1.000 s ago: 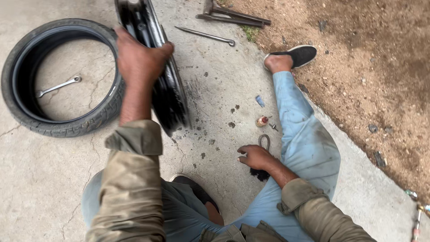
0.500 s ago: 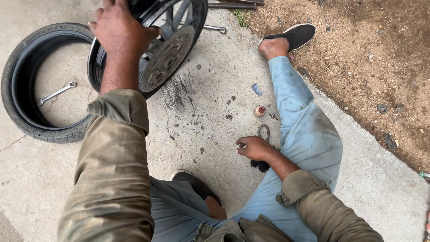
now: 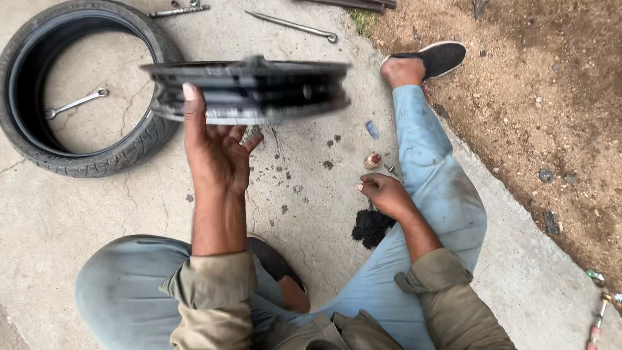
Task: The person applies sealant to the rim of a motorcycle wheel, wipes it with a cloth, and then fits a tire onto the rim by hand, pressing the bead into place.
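Left hand (image 3: 217, 152) up with a black wheel rim (image 3: 249, 91) balanced flat, right hand (image 3: 383, 194) down on the concrete floor (image 3: 97, 207).

The rim sits edge-on to the camera, level and blurred, held above the floor with the left palm spread open beneath it and the thumb hooked up over its near edge. The right hand is loosely curled, fingertips drawn together just above a black clump (image 3: 371, 227) beside the blue trouser leg (image 3: 434, 181); whether it pinches anything I cannot tell. A small brown-red cap (image 3: 372, 160) lies just beyond those fingers. To the left lies a black tyre (image 3: 84, 87), flat on the floor, with a spanner (image 3: 74, 104) inside its ring. A long metal bar (image 3: 291, 26) lies beyond the rim.
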